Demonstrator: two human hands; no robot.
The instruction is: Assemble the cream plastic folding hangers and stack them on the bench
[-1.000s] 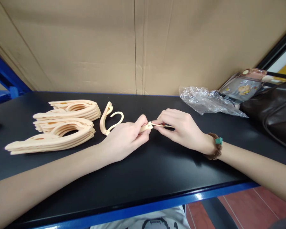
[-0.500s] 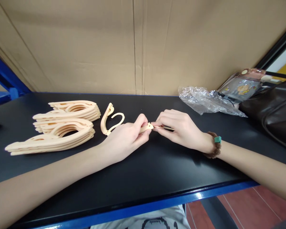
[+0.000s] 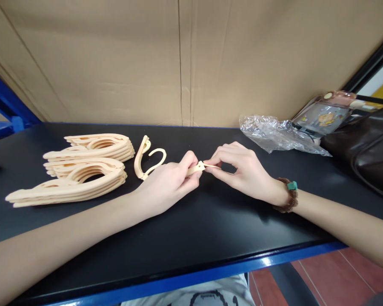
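My left hand [image 3: 166,187] is closed around a cream plastic hanger piece [image 3: 196,168], whose notched end pokes out past the thumb. Facing it, my right hand [image 3: 239,165] pinches a thin pale strip [image 3: 211,166] between thumb and fingers, and the strip's tip meets the piece's end. Behind my left hand lies a folded cream hanger [image 3: 139,159] with a curved hook [image 3: 161,158]. Two stacks of folded cream hangers rest at the left, a rear stack [image 3: 124,146] and a front stack [image 3: 92,187].
Crumpled clear plastic [image 3: 274,131] lies at the back right of the black table [image 3: 191,238], beside a clear container with a brown top [image 3: 325,119] and a dark bag [image 3: 367,144]. Cardboard [image 3: 130,63] stands behind the table, and a blue frame [image 3: 6,102] at the left.
The knuckles of my right hand have risen slightly and its fingers have shifted a little right, showing more of the strip. The left hand has barely moved.
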